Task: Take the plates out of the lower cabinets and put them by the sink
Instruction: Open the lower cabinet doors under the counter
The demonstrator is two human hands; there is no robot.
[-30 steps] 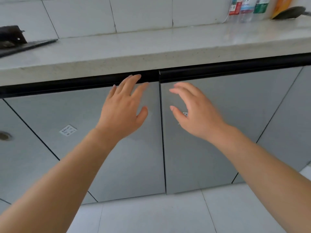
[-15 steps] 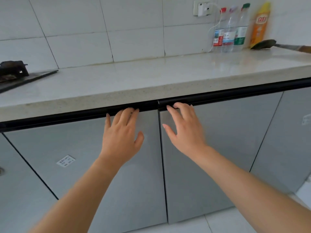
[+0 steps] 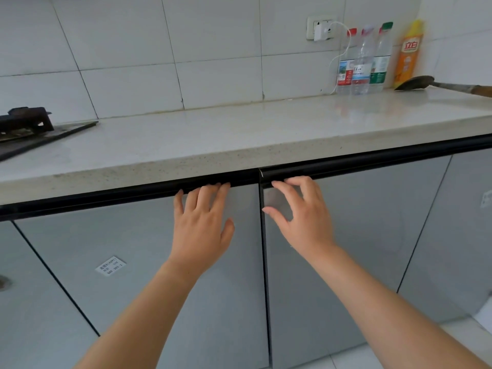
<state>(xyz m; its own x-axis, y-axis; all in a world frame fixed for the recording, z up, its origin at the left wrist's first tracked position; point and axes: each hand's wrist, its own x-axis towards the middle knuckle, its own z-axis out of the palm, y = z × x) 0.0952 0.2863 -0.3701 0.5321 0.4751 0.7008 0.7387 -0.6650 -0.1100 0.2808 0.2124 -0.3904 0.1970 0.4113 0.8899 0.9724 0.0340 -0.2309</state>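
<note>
No plates are in view; the grey lower cabinet doors hide whatever is inside. My left hand [image 3: 202, 225] lies flat against the left cabinet door [image 3: 133, 262], its straight fingertips touching the black handle strip [image 3: 133, 193] under the countertop. My right hand [image 3: 300, 214] is on the right cabinet door [image 3: 346, 235], fingers curled onto its top edge beside the centre seam and thumb spread toward the seam. Both doors look shut or nearly so.
A pale stone countertop [image 3: 239, 134] runs above the doors. A black gas hob [image 3: 24, 129] sits at its left. Three plastic bottles [image 3: 362, 62], a yellow detergent bottle [image 3: 407, 51] and a dark spatula [image 3: 418, 82] stand at the back right. More grey doors flank both sides.
Both hands rose from the door faces to the black handle strip. My right hand's fingers have curled at the top edge. The view tilted up, showing more wall and countertop.
</note>
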